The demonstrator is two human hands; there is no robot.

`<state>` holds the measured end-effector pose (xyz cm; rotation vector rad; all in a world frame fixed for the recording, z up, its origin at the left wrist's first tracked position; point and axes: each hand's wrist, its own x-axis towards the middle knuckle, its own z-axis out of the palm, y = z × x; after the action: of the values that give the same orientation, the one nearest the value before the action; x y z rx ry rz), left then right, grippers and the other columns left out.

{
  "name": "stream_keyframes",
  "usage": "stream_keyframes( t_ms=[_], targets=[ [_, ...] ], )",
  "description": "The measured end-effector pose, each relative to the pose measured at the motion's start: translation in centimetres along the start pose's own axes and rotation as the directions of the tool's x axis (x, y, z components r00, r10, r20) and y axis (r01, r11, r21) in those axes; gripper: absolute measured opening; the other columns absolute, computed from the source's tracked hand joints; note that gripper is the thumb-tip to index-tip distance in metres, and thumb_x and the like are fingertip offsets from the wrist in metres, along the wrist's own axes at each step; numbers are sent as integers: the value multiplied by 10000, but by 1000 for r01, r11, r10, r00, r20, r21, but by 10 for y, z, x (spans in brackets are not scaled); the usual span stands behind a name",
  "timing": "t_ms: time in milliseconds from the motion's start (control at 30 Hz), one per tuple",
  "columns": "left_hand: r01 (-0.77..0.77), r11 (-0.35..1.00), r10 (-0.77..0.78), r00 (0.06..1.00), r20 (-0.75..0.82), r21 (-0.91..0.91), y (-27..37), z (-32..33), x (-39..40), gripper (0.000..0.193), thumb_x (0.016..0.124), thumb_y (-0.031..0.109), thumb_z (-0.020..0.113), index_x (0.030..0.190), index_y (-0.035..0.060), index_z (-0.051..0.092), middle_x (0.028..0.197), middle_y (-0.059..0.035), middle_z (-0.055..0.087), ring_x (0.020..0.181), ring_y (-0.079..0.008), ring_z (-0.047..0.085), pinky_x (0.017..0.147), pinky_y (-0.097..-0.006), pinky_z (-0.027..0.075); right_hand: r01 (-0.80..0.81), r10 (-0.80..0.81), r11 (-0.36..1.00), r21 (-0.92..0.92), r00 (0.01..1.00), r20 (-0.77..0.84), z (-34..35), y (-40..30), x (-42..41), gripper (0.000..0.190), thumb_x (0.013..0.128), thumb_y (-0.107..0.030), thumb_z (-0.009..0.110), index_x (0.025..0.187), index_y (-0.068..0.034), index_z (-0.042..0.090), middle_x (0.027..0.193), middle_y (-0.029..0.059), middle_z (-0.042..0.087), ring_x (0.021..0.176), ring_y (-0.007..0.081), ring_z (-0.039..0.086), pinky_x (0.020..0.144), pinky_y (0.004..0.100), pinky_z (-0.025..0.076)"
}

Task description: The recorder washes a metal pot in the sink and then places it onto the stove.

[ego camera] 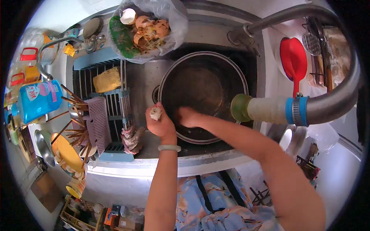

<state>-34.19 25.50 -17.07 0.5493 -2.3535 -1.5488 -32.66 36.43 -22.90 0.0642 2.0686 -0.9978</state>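
A large round metal pot (202,53) with a dark inside stands in a steel sink (144,75). My left hand (161,122), with a pale bangle at the wrist, is at the pot's left rim, closed around a whitish crumpled thing (156,113), perhaps a cloth. My right hand (186,117) reaches inside the pot near its lower left wall; its fingers are blurred and dark, so whether they hold anything cannot be told. A thick metal faucet with a green-tipped nozzle (240,107) hangs over the pot's right rim.
A blue drying rack (115,156) on the left holds a yellow sponge (107,79), a cloth (132,138) and a chopstick holder (98,124). A plastic bag (176,29) of eggshells sits behind. A blue detergent bottle (40,96) stands left, a red ladle (293,59) right.
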Motion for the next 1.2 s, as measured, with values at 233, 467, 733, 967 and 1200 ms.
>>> stream_keyframes(
  t_ms=[233,467,733,967,1200],
  targets=[
    [-4,994,2,1000,21,106,-2,-8,1,136,785,99,694,795,11,591,728,-127,611,614,-246,582,592,-337,473,124,-89,986,114,958,-273,6,-26,1,223,748,-52,576,968,-23,607,974,202,635,948,348,608,813,413,470],
    [-101,967,78,992,103,236,6,-4,-5,168,744,90,698,854,25,589,801,-124,594,705,-303,589,647,-373,471,125,231,833,539,806,-544,-97,31,64,222,819,-213,557,896,-25,646,825,99,636,725,229,590,659,396,474],
    [-74,958,43,992,117,278,6,-7,-3,221,684,58,684,881,40,584,853,-131,586,784,-341,578,694,-404,465,-13,435,896,443,217,-874,-60,111,29,301,852,-270,549,1053,-52,601,1053,181,609,979,371,572,815,417,478],
    [-97,951,53,987,154,294,6,-11,-2,226,680,52,670,880,54,566,845,-122,573,787,-342,567,678,-417,457,120,-679,349,-929,716,-163,-148,45,18,274,779,-113,521,1022,-21,606,1009,185,570,941,311,551,854,409,434],
    [-48,966,26,995,92,252,7,-10,0,166,732,75,664,864,61,566,832,-109,565,767,-327,564,656,-408,453,-122,162,500,-857,986,-46,-94,84,-81,163,667,-169,614,772,-68,688,968,179,610,938,305,581,815,443,467]
  ],
)
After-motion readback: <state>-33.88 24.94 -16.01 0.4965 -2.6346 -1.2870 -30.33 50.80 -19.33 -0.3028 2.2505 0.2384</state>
